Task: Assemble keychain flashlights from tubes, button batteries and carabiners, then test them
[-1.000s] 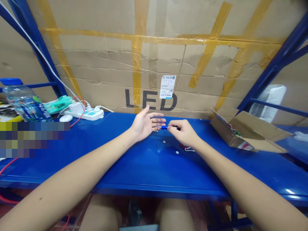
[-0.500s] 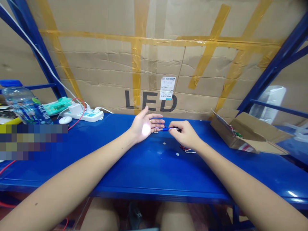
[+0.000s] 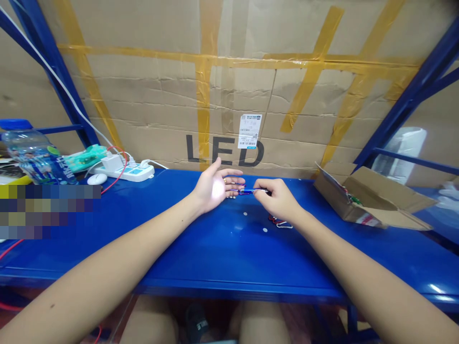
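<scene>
My left hand [image 3: 212, 185] is raised over the blue table with its palm turned up and fingers stretched to the right. A bright round spot of light lies on that palm, and a ring shows on one finger. Between thumb and fingers, my right hand [image 3: 275, 195] grips a slim blue flashlight [image 3: 248, 191] that points left at the palm. Its front end is close to my left fingertips; whether they touch I cannot tell. Beneath my right wrist lies a carabiner [image 3: 284, 226] with something red beside it. Small blue and shiny pieces show partly behind my left fingers.
An open cardboard box [image 3: 362, 200] sits at the right. At the left are a power strip [image 3: 138, 171] with plugs and cables, a white mouse-like object [image 3: 96, 179] and a plastic bottle [image 3: 36, 155]. Two small pale discs [image 3: 265, 230] lie mid-table. A large taped carton [image 3: 161, 105] stands behind.
The flashlight has turned slightly in my right hand, and that hand has shifted a touch to the right. The light spot stays on my left palm.
</scene>
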